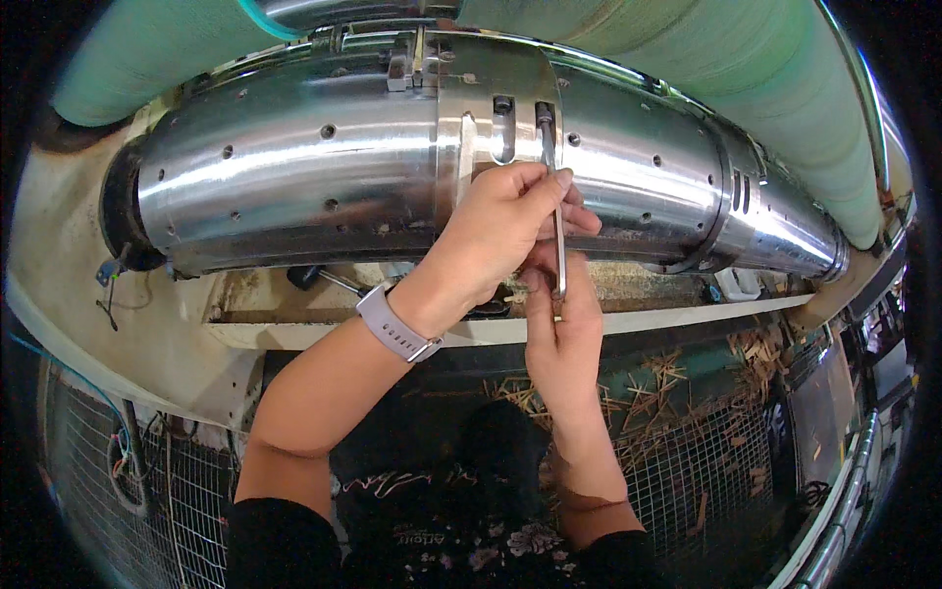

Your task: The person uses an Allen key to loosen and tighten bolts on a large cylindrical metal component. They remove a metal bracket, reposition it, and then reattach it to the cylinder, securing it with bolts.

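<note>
Two hands work one slim steel wrench (pixel 560 253), its upper end at a slot in the steel roller's (pixel 285 182) collar (pixel 491 69). The left hand (pixel 496 231) pinches its shaft; the right hand (pixel 564 329) curls by its lower end, grip unclear. Below, a pale-edged trough (pixel 667 322) holds a black-headed tool (pixel 306 277) toward its left end and a white tub (pixel 741 283), contents unclear, toward its right.

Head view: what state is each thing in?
Rod, held, upper end at the collar
Left hand, closed on the rod
Right hand, at rod's lower end, grip unclear
Watch strap, fastened
Bolt, in a collar slot
Cylinder, shiny
Dark-headed tool, lying below the cylinder
Wood scraps, scattered
</note>
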{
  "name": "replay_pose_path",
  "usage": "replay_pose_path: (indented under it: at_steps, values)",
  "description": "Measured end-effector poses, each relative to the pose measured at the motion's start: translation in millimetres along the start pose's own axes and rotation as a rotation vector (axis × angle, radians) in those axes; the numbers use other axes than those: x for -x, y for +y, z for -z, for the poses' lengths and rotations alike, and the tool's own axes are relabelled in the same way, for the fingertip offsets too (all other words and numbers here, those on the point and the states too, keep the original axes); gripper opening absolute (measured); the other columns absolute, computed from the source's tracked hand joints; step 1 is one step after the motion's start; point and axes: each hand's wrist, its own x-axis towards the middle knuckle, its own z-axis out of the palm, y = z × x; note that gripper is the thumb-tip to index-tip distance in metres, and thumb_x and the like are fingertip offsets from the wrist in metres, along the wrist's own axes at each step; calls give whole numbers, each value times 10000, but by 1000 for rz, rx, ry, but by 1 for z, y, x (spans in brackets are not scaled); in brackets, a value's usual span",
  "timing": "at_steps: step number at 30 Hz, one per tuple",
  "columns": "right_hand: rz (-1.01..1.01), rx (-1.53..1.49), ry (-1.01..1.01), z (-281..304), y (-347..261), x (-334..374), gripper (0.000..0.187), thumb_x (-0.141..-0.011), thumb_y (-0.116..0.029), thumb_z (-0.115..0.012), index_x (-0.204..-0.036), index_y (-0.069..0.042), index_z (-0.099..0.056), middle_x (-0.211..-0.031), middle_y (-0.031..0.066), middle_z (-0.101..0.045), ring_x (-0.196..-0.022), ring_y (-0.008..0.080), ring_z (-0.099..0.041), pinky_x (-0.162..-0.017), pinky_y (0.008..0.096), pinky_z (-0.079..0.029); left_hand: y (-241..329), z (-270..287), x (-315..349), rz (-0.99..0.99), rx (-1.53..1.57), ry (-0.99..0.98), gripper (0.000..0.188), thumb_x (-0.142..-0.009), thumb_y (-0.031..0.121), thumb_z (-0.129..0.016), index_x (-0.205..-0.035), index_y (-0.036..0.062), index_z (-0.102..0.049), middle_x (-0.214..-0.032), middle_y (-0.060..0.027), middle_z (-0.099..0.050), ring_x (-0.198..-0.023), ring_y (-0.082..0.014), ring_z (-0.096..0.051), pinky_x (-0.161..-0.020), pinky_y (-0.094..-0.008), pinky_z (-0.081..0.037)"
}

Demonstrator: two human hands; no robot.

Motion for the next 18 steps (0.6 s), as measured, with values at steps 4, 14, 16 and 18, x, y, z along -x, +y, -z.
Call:
replay_pose_path:
  at_steps: [4,14,16,18]
  values:
    - [257,324,17,16,9,-13,391,-650,72,-506,-1022,-24,-581,-940,130,-555,-816,334,-551,-693,395,-455,1,3,1,15,-114,-28,249,-911,272,-528,-860,30,-562,-831,-90,-653,-791,-132,-617,-637,-213,-435]
    - [280,280,-351,63,-16,-36,354,-747,-52,-605,-1096,-23,-551,-1005,124,-548,-869,269,-559,-750,320,-461,-6,6,3,-54,-169,22,228,-889,237,-575,-771,43,-590,-680,23,-548,-604,-41,-456,-560,-188,-375]
    - [78,-224,-645,85,-9,-48,376,-820,-131,-612,-1156,15,-528,-1010,106,-579,-926,183,-562,-798,310,-451,-7,4,4,-44,-63,21,228,-899,228,-555,-797,28,-597,-679,8,-556,-608,-49,-474,-562,-195,-388]
    - [-390,-623,-670,86,-5,-57,285,-868,-134,-559,-1096,38,-568,-930,88,-613,-824,181,-585,-800,310,-458,-7,1,2,-10,24,-4,239,-912,221,-529,-835,7,-604,-680,-10,-564,-613,-63,-497,-566,-206,-411]
